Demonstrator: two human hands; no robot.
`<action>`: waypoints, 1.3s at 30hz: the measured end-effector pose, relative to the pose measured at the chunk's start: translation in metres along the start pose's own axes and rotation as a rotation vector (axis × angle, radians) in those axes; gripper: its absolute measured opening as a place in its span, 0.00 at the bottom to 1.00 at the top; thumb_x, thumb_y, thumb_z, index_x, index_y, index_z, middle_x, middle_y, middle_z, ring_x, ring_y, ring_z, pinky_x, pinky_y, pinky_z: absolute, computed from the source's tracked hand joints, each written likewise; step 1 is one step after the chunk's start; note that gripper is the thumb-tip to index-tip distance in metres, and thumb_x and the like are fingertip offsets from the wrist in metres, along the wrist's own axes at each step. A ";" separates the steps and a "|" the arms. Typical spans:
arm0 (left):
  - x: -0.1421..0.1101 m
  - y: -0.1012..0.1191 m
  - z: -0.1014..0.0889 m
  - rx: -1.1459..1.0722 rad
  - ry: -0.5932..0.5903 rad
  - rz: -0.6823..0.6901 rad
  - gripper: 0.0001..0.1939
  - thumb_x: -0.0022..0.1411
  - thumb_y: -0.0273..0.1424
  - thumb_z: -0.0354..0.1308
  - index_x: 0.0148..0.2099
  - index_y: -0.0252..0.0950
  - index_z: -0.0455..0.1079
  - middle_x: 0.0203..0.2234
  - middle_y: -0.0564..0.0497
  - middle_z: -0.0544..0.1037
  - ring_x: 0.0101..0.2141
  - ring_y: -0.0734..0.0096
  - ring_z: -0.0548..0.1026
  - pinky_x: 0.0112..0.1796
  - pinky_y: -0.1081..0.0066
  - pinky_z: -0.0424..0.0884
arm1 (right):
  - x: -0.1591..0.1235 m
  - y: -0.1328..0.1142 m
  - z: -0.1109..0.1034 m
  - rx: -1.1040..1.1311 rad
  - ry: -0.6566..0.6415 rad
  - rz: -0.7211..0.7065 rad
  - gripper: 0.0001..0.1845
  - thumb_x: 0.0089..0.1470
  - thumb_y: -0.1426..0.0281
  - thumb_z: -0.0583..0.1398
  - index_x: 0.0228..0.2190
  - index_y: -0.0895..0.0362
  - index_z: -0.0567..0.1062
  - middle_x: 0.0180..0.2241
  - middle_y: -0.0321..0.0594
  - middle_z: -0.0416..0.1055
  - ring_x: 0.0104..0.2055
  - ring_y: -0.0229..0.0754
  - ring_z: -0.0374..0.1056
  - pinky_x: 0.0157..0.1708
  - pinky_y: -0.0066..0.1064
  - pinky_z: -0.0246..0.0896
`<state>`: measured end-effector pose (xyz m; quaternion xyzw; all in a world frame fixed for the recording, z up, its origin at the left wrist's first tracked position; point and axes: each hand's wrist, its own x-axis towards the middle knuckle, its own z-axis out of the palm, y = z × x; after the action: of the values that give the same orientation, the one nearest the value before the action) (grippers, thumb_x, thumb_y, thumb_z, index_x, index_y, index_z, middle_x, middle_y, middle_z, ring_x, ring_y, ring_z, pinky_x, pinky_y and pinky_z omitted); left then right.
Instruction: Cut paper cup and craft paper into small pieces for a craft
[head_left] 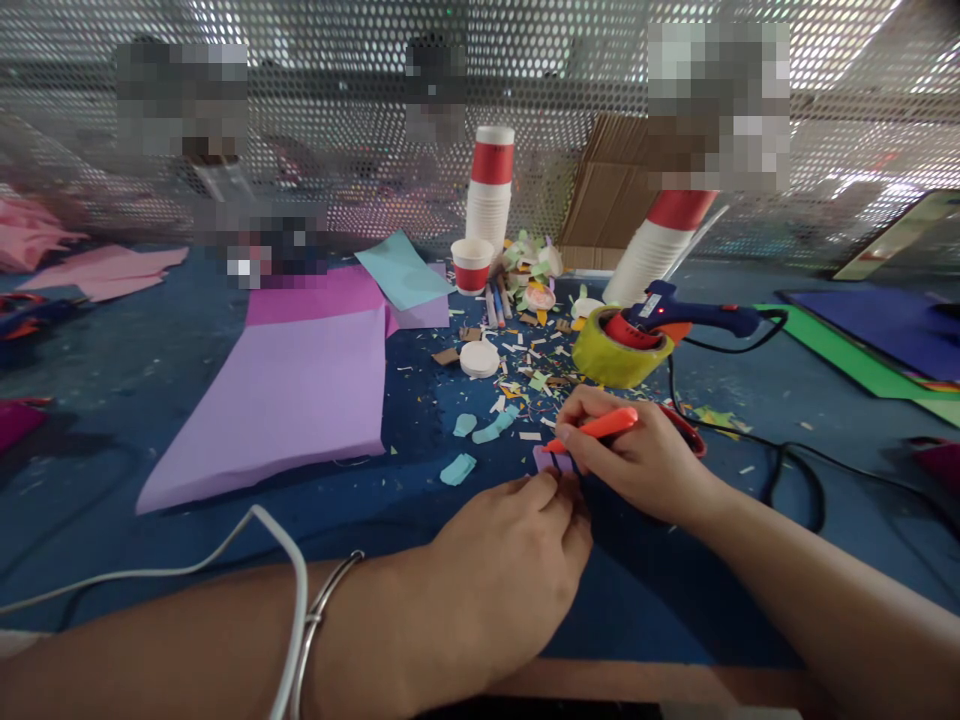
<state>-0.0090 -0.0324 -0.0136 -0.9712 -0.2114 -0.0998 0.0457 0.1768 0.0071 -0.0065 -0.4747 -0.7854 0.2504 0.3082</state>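
Note:
My right hand (637, 460) is closed round an orange marker (596, 427), its tip down on a small purple paper piece (550, 460) with dark lines on it. My left hand (510, 560), a metal bangle on its wrist, has its fingers curled and pressed on the near edge of that same piece, on the blue table cover (150, 380). Most of the purple piece is hidden under both hands.
A large purple paper sheet (292, 390) lies left of centre. Light blue scraps (459, 468) and confetti-like cuttings sit ahead. A yellow tape roll (619, 350) carries a blue glue gun (697, 318) with a black cord. Red and white cup stacks (489, 190) stand behind. A white cable (225, 540) crosses my left arm.

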 end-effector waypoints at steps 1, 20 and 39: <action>0.000 0.000 0.000 -0.002 -0.002 -0.001 0.17 0.68 0.23 0.48 0.55 0.22 0.70 0.49 0.37 0.79 0.50 0.57 0.76 0.50 0.63 0.74 | 0.000 0.000 0.000 -0.005 0.001 0.001 0.09 0.58 0.74 0.56 0.26 0.54 0.66 0.23 0.30 0.64 0.25 0.35 0.61 0.28 0.28 0.58; -0.001 0.001 -0.001 -0.022 -0.006 -0.009 0.17 0.68 0.22 0.49 0.56 0.21 0.69 0.48 0.36 0.79 0.49 0.58 0.76 0.49 0.62 0.75 | -0.001 -0.003 0.002 0.002 0.036 0.031 0.09 0.58 0.72 0.55 0.25 0.53 0.65 0.22 0.31 0.64 0.24 0.36 0.61 0.27 0.29 0.58; -0.002 0.001 0.000 0.027 0.020 -0.003 0.18 0.68 0.24 0.49 0.56 0.22 0.70 0.49 0.38 0.79 0.48 0.58 0.76 0.48 0.64 0.75 | 0.002 -0.005 0.005 -0.028 0.013 -0.013 0.09 0.59 0.72 0.54 0.26 0.54 0.66 0.24 0.32 0.64 0.25 0.35 0.61 0.28 0.28 0.58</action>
<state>-0.0105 -0.0341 -0.0140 -0.9692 -0.2135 -0.1067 0.0610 0.1697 0.0061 -0.0054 -0.4756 -0.7898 0.2343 0.3085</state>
